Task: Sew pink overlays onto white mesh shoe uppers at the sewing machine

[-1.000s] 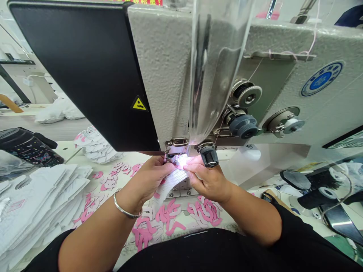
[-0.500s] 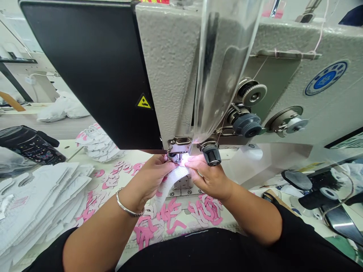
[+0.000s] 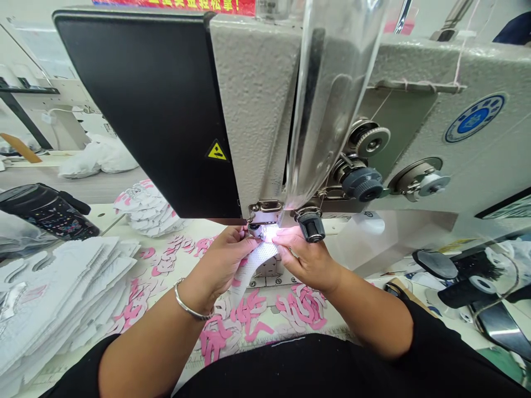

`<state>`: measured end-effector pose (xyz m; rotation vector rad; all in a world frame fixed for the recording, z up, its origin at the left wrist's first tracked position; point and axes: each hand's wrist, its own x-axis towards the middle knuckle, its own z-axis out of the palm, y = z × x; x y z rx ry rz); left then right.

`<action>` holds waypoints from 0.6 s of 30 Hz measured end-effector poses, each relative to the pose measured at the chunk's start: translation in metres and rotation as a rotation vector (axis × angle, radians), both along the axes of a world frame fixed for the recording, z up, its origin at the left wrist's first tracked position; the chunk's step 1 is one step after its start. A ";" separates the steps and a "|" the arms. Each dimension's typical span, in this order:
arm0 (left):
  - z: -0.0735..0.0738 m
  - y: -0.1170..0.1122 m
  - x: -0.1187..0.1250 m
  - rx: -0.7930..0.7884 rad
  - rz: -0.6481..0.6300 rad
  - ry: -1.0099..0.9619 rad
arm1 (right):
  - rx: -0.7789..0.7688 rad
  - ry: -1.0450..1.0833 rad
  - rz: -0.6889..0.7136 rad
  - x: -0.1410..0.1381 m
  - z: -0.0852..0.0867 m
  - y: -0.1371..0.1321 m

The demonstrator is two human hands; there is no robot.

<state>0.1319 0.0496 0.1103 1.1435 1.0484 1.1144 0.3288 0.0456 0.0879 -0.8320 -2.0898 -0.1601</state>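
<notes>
White perforated mesh strip [image 3: 253, 269] is pinched by left hand [image 3: 222, 260] and right hand [image 3: 305, 260] just below presser foot [image 3: 263, 218] of grey sewing machine [image 3: 253, 110].

**Signs on the wall and the machine**

A red banner [image 3: 174, 5] at the top has gold Chinese words ending in "轻松拿!". The black cover [image 3: 145, 110] of the sewing machine [image 3: 257, 110] has a yellow warning triangle [image 3: 216, 151]. A round blue badge [image 3: 475, 118] on the machine is too small to read.

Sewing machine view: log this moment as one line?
Left hand: white mesh strip | Right hand: same strip | Location: sewing machine presser foot
</notes>
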 end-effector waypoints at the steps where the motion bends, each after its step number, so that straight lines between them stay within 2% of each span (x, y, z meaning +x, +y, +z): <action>1: 0.000 -0.001 0.000 0.020 0.020 0.040 | -0.005 -0.005 -0.004 0.000 0.000 0.000; 3: -0.001 -0.006 -0.001 0.131 0.124 0.207 | -0.011 -0.015 -0.012 0.000 0.000 0.000; 4: -0.002 -0.010 -0.001 0.246 0.210 0.333 | -0.012 -0.017 -0.016 0.000 0.000 0.000; 6: -0.004 -0.021 -0.002 0.593 0.395 0.606 | -0.011 -0.016 -0.017 -0.001 0.000 0.000; 7: -0.006 -0.026 -0.002 0.791 0.438 0.723 | -0.004 -0.010 -0.012 -0.001 0.000 0.000; 9: -0.010 -0.035 0.000 1.090 0.383 0.900 | 0.015 0.007 0.003 -0.002 0.000 -0.001; 10: -0.011 -0.038 0.001 1.163 0.331 0.972 | 0.023 0.015 0.008 -0.002 0.000 -0.001; 12: -0.014 -0.039 0.005 1.183 0.266 1.097 | 0.026 0.021 0.006 -0.002 0.001 -0.002; 18: -0.020 -0.033 0.007 1.175 0.302 1.189 | 0.032 0.005 -0.012 -0.003 0.001 -0.003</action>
